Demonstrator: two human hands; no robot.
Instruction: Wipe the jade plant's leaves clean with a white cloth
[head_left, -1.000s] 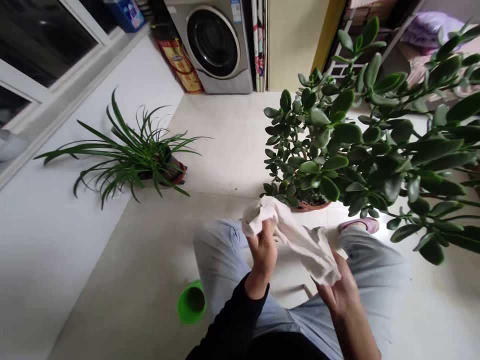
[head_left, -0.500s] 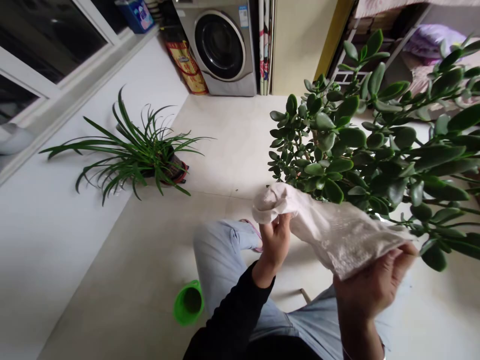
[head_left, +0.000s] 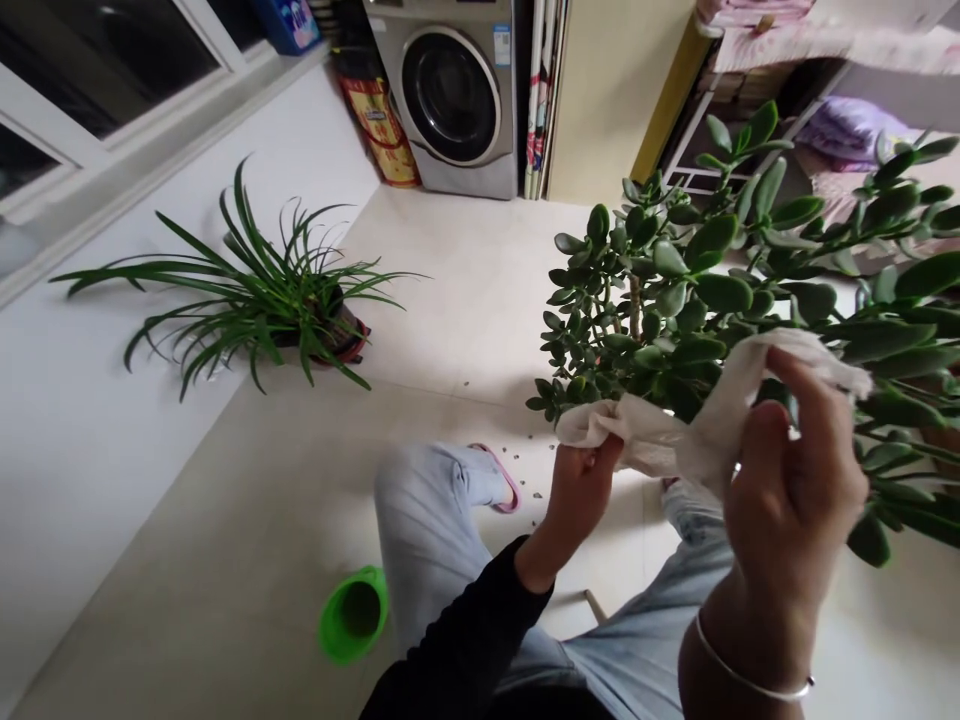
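A whitish cloth [head_left: 675, 435] is stretched between both my hands, in front of a large jade plant [head_left: 720, 290]. My left hand [head_left: 581, 490], in a black sleeve, is closed on the cloth's left end. Raised higher and closer to the camera, my right hand [head_left: 787, 490] pinches the cloth's right end among the plant's leaves; a thin bracelet circles that wrist. My knees in light jeans show below the hands.
A grassy potted plant [head_left: 300, 310] stands by the left wall under a window. A green cup [head_left: 352, 615] sits on the tiled floor by my left leg. At the back are a washing machine [head_left: 450, 95] and a yellow bag [head_left: 379, 125]. Small specks lie on the floor.
My right hand has risen from my lap up to the jade plant's leaves, pulling the cloth taut. The left hand moved a little right, still gripping its end.
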